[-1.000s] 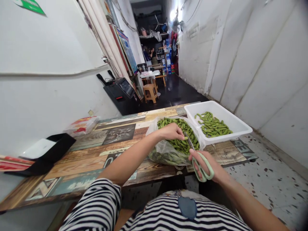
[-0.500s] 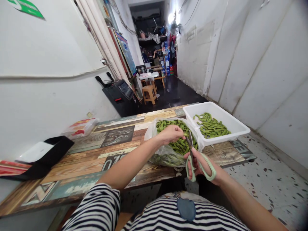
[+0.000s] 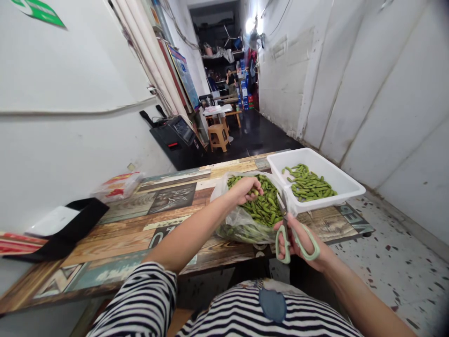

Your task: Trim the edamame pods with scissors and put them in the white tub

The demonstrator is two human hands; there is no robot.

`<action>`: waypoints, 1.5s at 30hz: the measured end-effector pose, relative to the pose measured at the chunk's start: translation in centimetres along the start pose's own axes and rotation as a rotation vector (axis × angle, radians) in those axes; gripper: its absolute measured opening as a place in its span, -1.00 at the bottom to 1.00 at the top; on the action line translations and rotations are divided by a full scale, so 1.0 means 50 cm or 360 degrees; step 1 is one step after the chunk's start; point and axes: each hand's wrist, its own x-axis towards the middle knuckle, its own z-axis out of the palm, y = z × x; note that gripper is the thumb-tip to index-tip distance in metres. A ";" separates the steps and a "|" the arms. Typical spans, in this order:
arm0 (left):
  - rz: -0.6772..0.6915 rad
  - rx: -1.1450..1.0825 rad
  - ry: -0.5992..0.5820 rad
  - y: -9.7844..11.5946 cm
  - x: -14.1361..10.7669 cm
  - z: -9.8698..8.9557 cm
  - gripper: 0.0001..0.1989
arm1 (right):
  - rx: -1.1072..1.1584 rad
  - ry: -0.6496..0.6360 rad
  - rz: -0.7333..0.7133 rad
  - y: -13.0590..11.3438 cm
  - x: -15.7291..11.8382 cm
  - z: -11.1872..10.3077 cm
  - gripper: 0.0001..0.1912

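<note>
A clear plastic bag point(image 3: 229, 219) full of green bean pods point(image 3: 268, 206) stands open near the table's front edge. Over its left part is my left hand point(image 3: 248, 189), fingers curled round a green pod. My right hand point(image 3: 301, 238) holds scissors point(image 3: 304, 242) with pale green handles at the bag's right side, the blades pointing up and slightly parted. The blades are apart from my left hand. To the right of the bag, a white tray point(image 3: 345, 187) holds a layer of pods point(image 3: 310, 185).
The patterned wooden table point(image 3: 115, 238) carries a red and white package point(image 3: 117, 185) and a black holder point(image 3: 82, 224) at the left. Behind it are a black machine point(image 3: 177, 140), a stool point(image 3: 218, 136) and a distant person point(image 3: 230, 82).
My left hand has moved left, away from the scissors, with its fingers curled further in. The scissors and my right hand have shifted slightly right. The distant person has moved a little.
</note>
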 end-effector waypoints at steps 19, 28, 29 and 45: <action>0.0673 0.1736 -0.0020 -0.020 0.017 -0.011 -0.67 | -0.0178 -0.0025 0.0078 0.010 -0.003 -0.015 -0.52; 0.0548 0.1266 0.0236 -0.033 -0.003 -0.035 -0.65 | -0.0374 -0.0003 0.0058 -0.002 0.000 0.010 -0.48; 0.0539 0.1238 0.0287 -0.034 -0.003 -0.037 -0.65 | -0.0386 0.0010 0.0041 -0.002 -0.001 0.011 -0.48; 0.0182 0.0660 -0.0023 -0.038 -0.048 -0.007 -0.52 | -0.0451 0.0006 -0.0027 0.001 0.019 0.019 -0.51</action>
